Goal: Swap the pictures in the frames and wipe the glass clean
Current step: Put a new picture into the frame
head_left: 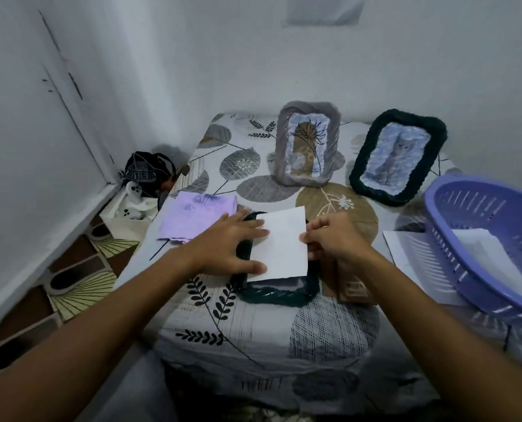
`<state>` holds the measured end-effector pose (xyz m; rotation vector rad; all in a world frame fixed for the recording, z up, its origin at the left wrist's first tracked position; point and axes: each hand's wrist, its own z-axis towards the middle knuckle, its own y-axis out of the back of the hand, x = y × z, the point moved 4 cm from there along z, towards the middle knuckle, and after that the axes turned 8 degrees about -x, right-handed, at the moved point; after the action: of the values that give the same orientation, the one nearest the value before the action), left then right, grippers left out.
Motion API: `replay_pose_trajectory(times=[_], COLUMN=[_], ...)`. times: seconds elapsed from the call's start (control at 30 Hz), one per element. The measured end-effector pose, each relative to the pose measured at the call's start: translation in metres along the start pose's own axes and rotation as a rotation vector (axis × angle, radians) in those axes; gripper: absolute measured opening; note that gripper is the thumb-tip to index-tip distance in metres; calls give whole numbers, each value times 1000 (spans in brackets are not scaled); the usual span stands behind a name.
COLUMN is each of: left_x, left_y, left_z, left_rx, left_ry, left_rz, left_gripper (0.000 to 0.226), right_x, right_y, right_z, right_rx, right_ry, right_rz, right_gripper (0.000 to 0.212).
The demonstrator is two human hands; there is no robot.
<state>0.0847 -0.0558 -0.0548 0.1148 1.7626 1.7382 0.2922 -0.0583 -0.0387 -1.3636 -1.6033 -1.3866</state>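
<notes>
A dark green braided frame [276, 295] lies flat on the leaf-patterned table cover [253, 330], near the middle. A white sheet, the back of a picture [284, 245], lies tilted over it. My left hand [229, 245] rests on the frame's left side with fingers spread, fingertips touching the sheet's left edge. My right hand [332, 236] pinches the sheet's right edge. A brown backing board [352, 287] lies just right of the frame. A grey frame [306, 144] stands upright at the back, and another dark green frame [396, 156] leans beside it. A folded lilac cloth [192, 217] lies to the left.
A purple plastic basket [482, 239] with white paper in it sits at the right edge, on top of a white sheet [405, 254]. A dark bag [148, 172] and a white box sit on the floor at the left, against the wall.
</notes>
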Motion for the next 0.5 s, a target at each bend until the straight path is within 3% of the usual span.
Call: replay_pose_trajectory(times=[0.17, 0.3, 0.37, 0.5], left_x=[9, 14, 16, 17], left_y=[-12, -15, -14, -12], left_z=[0, -2, -2, 1], left_rx=[53, 3, -24, -34], left_ry=[-74, -96, -102, -120], left_rz=[102, 89, 84, 77], left_gripper=[99, 102, 97, 91], right_x=[-5, 3, 4, -7], right_y=[-2, 5, 3, -3], right_z=[5, 4, 1, 1], right_rx=[20, -87, 6, 252], right_ry=[135, 499, 601, 628], right_rz=[-285, -771, -811, -984], right_gripper=[9, 32, 43, 70])
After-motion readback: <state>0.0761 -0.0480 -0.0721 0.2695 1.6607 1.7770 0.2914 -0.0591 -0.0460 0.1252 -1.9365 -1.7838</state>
